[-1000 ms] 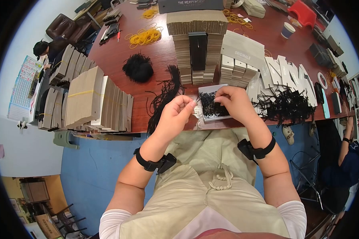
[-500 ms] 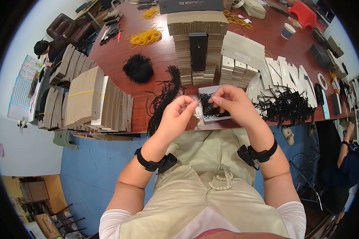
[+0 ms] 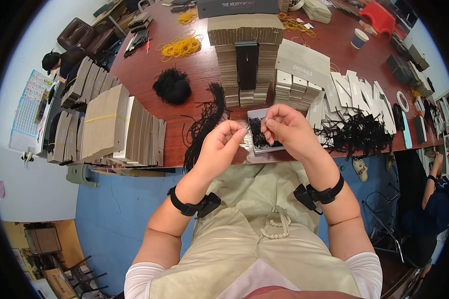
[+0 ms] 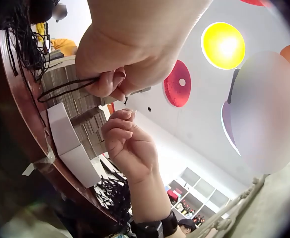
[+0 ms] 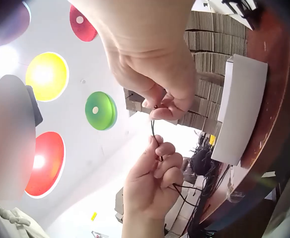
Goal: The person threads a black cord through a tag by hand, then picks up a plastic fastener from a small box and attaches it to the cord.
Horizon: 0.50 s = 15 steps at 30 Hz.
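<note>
The cord [image 5: 153,129], thin, black and doubled, is up in the air between the 2 hands, near the box. The right hand [image 3: 292,130] pinches it between thumb and fingertip. The left hand [image 3: 219,144] grips it lower down, thumb against the curled fingers, and a soft loop hangs out past that hand. Neither hand touches the other.

The step in hand looks like fine fingertip work on this 1 cord; the next move seems to call for a firm pinch at both ends and light tension, since so limp a strand would sag or slip.

Under the right hand is the box [image 3: 268,150], pale, smooth and shallow, with small, tangled black bits [image 3: 259,140] in it. Left of it lies a long bundle [image 3: 204,119] of stringy cords, and beyond that a fuzzy round ball [image 3: 172,86]. Farther back stand card stacks [image 3: 246,30], their ribbed edges showing. On the right, flat pale tags [image 3: 359,92] trail knotted black strings [image 3: 356,132] over the glossy red-brown table [image 3: 129,70].
</note>
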Motion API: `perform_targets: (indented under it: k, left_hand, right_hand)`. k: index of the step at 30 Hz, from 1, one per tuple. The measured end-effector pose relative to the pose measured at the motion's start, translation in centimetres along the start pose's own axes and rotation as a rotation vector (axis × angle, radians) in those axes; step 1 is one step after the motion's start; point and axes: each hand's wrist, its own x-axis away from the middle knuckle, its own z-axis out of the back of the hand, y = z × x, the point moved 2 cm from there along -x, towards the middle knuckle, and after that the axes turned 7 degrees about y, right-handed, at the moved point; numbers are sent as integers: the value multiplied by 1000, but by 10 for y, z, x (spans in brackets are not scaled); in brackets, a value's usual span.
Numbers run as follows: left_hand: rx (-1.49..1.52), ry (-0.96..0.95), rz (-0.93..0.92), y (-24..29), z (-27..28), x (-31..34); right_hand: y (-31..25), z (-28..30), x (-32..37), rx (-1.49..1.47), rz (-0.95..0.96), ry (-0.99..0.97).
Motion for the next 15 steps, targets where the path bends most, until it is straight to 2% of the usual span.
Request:
perform_targets:
  k: [4, 7, 15]
  left_hand:
    - [-5, -15, -27, -1, 1, 1]
    - [0, -29, -41, 0, 2, 1]
    - [-7, -51, -64, 1, 0, 2]
  right_hand:
    - [3, 1, -1, -68, 1, -22]
    - [-5, -2, 4, -32, -99, -4]
    - [9, 0, 0, -261, -215, -31]
